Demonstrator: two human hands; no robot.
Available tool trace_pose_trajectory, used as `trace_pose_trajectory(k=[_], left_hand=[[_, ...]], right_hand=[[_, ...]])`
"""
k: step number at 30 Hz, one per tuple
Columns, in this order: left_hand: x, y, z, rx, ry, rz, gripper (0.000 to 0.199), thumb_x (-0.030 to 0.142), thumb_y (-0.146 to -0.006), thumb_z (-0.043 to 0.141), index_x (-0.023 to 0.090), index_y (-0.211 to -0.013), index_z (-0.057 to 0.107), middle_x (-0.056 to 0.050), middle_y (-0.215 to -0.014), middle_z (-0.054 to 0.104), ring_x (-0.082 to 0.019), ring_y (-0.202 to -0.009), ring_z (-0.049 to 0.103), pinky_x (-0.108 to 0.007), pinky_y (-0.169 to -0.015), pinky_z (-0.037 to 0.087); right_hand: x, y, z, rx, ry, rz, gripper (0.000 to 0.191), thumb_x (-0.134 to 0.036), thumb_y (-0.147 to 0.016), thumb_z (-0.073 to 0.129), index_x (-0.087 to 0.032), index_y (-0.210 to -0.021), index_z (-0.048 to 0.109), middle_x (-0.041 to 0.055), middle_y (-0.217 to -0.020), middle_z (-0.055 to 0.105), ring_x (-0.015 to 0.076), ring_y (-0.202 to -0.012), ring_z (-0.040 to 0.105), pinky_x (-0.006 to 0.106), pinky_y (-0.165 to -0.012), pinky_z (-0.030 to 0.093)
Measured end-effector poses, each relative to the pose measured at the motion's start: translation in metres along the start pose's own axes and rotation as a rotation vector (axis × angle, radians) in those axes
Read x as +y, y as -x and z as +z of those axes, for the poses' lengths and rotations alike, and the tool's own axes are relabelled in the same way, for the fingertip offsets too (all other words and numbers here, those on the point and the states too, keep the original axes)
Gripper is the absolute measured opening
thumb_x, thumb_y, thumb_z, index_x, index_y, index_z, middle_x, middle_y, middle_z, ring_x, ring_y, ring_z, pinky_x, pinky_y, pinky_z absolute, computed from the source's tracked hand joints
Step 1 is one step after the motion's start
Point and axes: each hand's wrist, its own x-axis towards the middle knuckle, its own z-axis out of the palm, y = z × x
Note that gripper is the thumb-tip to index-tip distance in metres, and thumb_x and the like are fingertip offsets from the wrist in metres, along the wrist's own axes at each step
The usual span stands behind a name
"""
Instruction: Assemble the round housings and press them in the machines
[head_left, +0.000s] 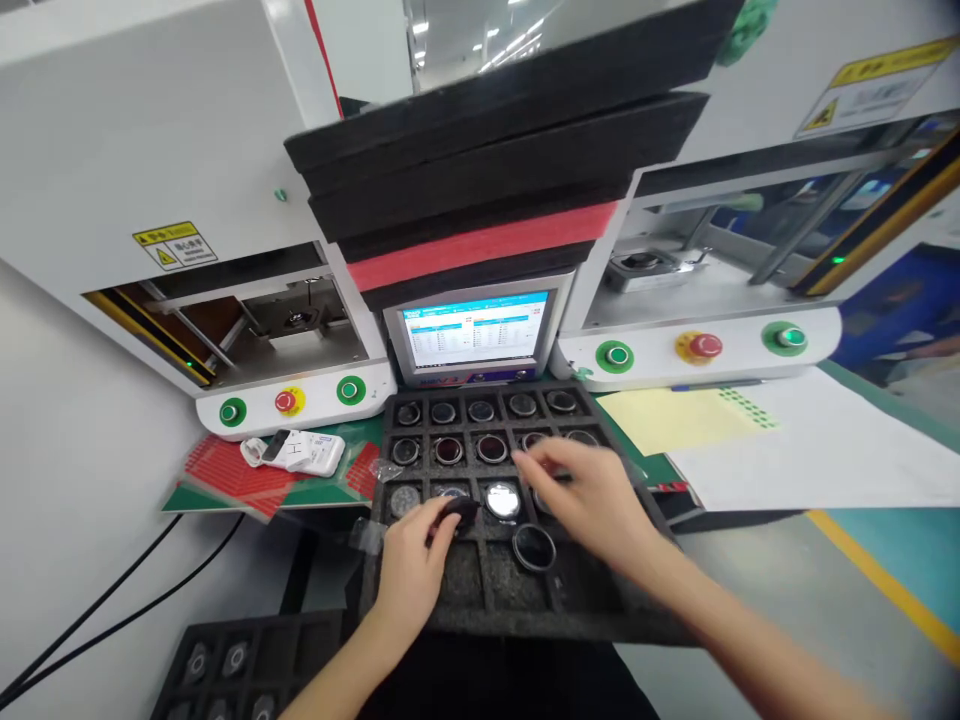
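Note:
A black foam tray (480,622) with square compartments holds several round watch-like parts. My left hand (414,560), at the tray's left side, pinches a dark round part (461,512) between thumb and fingers. My right hand (589,495) hovers over the tray's right side, thumb and index finger close together; whether anything small is between them cannot be made out. Between the hands, a part with a bright, reflecting face (502,501) sits in its compartment. Another dark round part (534,548) rests tilted across a divider, below my right hand. Clear film (386,470) lies at the tray's left edge.
Behind the tray stands a monitor (476,335) beneath stacked black and red foam (487,245). White machines with buttons flank it, left (296,395) and right (697,345). Red-striped film (240,475), a white device (315,455) and papers (817,440) lie alongside. Another foam tray (251,625) is lower left.

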Motion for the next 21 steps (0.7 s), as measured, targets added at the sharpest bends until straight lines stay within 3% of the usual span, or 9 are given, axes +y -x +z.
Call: trace_pose_trajectory(k=[2, 4, 7, 9, 12, 21], left_hand=[[0.016, 0.016, -0.002, 0.023, 0.114, -0.112, 0.032, 0.026, -0.102, 0.040, 0.011, -0.103, 0.068, -0.008, -0.071, 0.077, -0.019, -0.058, 0.072, -0.026, -0.057, 0.059], [0.033, 0.034, -0.003, 0.037, 0.337, -0.261, 0.032, 0.034, -0.101, 0.045, 0.012, -0.097, 0.069, -0.003, -0.059, 0.072, -0.016, -0.053, 0.070, -0.022, -0.056, 0.057], [0.052, 0.060, 0.000, 0.159, 0.688, -0.510, 0.032, 0.048, -0.089, 0.065, 0.017, -0.091, 0.072, -0.001, -0.062, 0.072, -0.015, -0.059, 0.070, -0.019, -0.062, 0.055], [0.061, 0.072, 0.003, 0.252, 0.797, -0.582, 0.032, 0.051, -0.083, 0.071, 0.019, -0.088, 0.075, -0.001, -0.069, 0.074, -0.013, -0.059, 0.068, -0.017, -0.061, 0.054], [0.067, 0.083, 0.006, 0.311, 0.855, -0.558, 0.030, 0.050, -0.083, 0.072, 0.021, -0.087, 0.077, -0.003, -0.079, 0.077, -0.012, -0.058, 0.068, -0.019, -0.060, 0.054], [0.073, 0.082, 0.006, 0.302, 0.869, -0.326, 0.015, 0.034, -0.093, 0.066, 0.027, -0.099, 0.076, -0.002, -0.092, 0.080, -0.011, -0.063, 0.071, -0.017, -0.065, 0.057]], right_hand=[[-0.012, 0.044, 0.003, 0.090, -0.124, -0.027, 0.049, -0.041, -0.104, 0.036, -0.019, -0.071, 0.064, 0.0029, -0.068, 0.068, 0.0139, -0.062, 0.067, 0.021, -0.060, 0.055], [-0.025, 0.074, 0.011, 0.146, -0.313, -0.028, 0.039, -0.040, -0.103, 0.041, -0.019, -0.085, 0.069, 0.0022, -0.078, 0.073, 0.0121, -0.066, 0.070, 0.017, -0.063, 0.058], [-0.042, 0.097, 0.023, 0.191, -0.673, -0.003, 0.011, -0.025, -0.095, 0.061, -0.022, -0.097, 0.072, -0.0008, -0.090, 0.076, 0.0100, -0.076, 0.074, 0.010, -0.072, 0.058], [-0.049, 0.102, 0.028, 0.206, -0.806, 0.003, 0.012, -0.016, -0.090, 0.066, -0.024, -0.094, 0.074, -0.0021, -0.092, 0.076, 0.0100, -0.082, 0.074, 0.009, -0.078, 0.057], [-0.054, 0.107, 0.028, 0.210, -0.867, 0.008, 0.016, -0.011, -0.088, 0.068, -0.025, -0.091, 0.076, -0.0027, -0.091, 0.077, 0.0099, -0.083, 0.074, 0.009, -0.082, 0.056], [-0.053, 0.112, 0.024, 0.210, -0.872, 0.016, 0.009, -0.018, -0.090, 0.070, -0.024, -0.083, 0.072, -0.0015, -0.088, 0.075, 0.0114, -0.079, 0.073, 0.014, -0.076, 0.058]])
